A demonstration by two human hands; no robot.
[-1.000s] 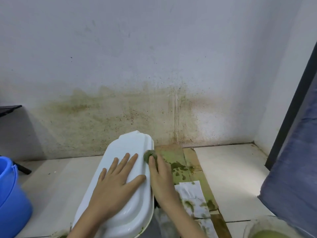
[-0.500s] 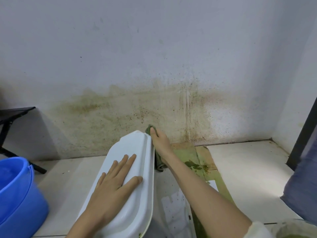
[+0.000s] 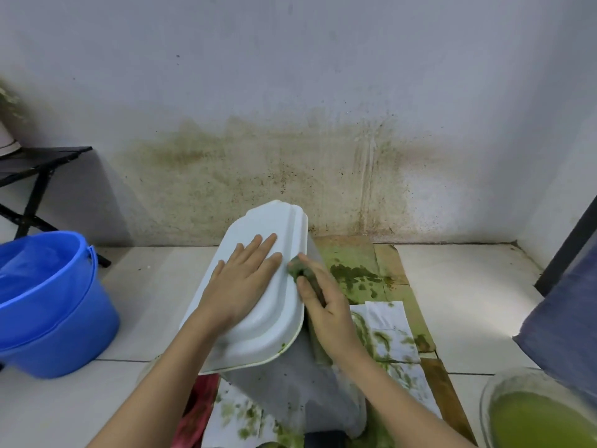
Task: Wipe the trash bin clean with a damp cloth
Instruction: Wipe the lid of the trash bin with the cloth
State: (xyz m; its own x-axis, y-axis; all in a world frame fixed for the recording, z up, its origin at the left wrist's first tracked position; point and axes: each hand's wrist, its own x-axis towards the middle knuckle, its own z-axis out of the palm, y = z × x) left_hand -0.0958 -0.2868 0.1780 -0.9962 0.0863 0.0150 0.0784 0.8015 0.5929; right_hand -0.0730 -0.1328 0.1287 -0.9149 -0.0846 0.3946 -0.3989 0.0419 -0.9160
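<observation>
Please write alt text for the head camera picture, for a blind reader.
A left hand lies flat on a white trash bin lid while the right hand rubs a green cloth along its edge; a blue bucket stands left.

Soft, even light fills the room, dim toward the corners. A bright glare patch falls on the floor tiles (image 3: 484, 321) at right. The folding stand (image 3: 38, 176) casts a faint shadow on the stained wall (image 3: 290, 92). Wide-angle distortion bends edges; the blue bucket (image 3: 55, 305) and lower frame look blurred.

Left hand (image 3: 247, 279) flat, fingers straight; right hand (image 3: 319, 305) curled, gripping.
</observation>
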